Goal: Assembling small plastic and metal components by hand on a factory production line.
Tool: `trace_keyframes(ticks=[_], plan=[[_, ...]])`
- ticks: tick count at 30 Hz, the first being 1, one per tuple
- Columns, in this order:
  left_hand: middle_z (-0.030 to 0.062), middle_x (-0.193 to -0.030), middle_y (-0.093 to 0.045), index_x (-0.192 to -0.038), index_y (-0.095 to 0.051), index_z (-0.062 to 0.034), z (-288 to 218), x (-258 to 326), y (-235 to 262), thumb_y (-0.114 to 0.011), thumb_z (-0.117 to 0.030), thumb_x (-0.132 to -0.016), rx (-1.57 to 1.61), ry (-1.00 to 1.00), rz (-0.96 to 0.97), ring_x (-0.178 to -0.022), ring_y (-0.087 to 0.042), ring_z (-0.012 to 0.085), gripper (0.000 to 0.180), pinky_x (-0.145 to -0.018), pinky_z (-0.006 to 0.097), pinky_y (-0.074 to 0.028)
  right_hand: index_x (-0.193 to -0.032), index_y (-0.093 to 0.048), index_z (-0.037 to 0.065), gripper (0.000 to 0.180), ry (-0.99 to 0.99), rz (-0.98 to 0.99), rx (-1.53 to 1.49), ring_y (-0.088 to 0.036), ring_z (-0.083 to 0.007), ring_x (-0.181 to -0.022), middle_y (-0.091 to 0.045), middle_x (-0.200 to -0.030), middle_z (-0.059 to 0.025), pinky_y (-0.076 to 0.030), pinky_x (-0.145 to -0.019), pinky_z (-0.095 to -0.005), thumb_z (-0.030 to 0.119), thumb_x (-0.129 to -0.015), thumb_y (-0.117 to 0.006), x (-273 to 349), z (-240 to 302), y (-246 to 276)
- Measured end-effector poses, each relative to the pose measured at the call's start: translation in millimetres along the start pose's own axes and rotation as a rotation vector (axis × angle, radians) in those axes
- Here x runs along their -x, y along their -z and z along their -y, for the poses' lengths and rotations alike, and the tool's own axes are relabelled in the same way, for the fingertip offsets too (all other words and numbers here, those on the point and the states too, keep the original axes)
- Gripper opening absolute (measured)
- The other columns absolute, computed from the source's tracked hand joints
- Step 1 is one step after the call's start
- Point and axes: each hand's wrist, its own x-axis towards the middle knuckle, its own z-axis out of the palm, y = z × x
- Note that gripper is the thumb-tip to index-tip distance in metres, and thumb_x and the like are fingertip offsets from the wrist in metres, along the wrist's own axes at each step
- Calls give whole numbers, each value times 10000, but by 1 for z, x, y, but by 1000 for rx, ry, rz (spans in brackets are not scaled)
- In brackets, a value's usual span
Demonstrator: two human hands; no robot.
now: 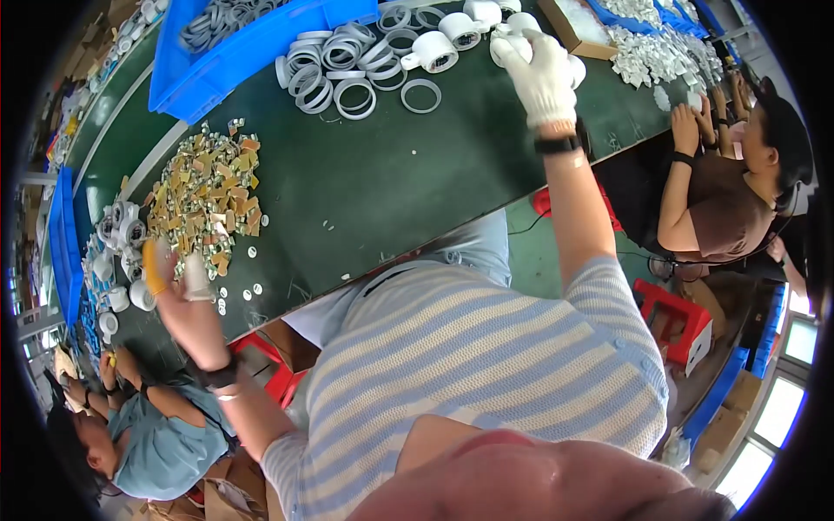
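Observation:
My right hand (540,80), in a white knit glove, is at the far edge of the table with its fingers closed over a white round housing (501,50). Several similar white housings (434,52) with short side stubs stand just left of it. Off to the left, my left hand (180,282) hovers by the near edge of a heap of small yellow-and-silver parts (208,191). Its fingers are apart, with a yellow cover on one and a white cover on another; I see nothing held. Small white discs (252,253) lie beside that heap.
Loose grey rings (339,61) lie before a blue bin (195,78) of more rings. White parts (130,230) crowd the left end. Clear plastic pieces (665,56) and an open carton (578,30) are at right. Co-workers sit on both sides; a red stool (673,317) stands behind.

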Motion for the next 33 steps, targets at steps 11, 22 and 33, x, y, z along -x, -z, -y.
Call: trace_keyframes(ticks=[11,22,33], plan=[[198,-1513,-504,-1524,-445,-69,-76,57,-104,-881,-230,-797,-22,-480,615,-1361,-510,385,863,-1158,450,-399,-1148,-651,58,543,426,608,-604,-684,-259,-908,-685,-1021,-131,-557,-815,-370,330,-748,-896,103,103,35],[91,-1276,-592,-1556,-316,-158,-50,61,-100,-700,-108,-975,1037,540,675,-1048,-685,214,698,-894,361,-597,-966,-734,82,182,554,316,61,-671,-367,-927,-704,-952,-176,-526,-874,-463,226,-855,-730,61,44,-60],[159,-1103,-646,-1359,-639,-160,-58,46,-75,-830,-256,-823,-248,-468,689,-826,-688,369,577,-723,439,-566,-864,-755,152,186,761,625,-618,-594,-325,-1082,-657,-1344,-55,-504,-887,-427,79,-706,-823,109,116,23]])
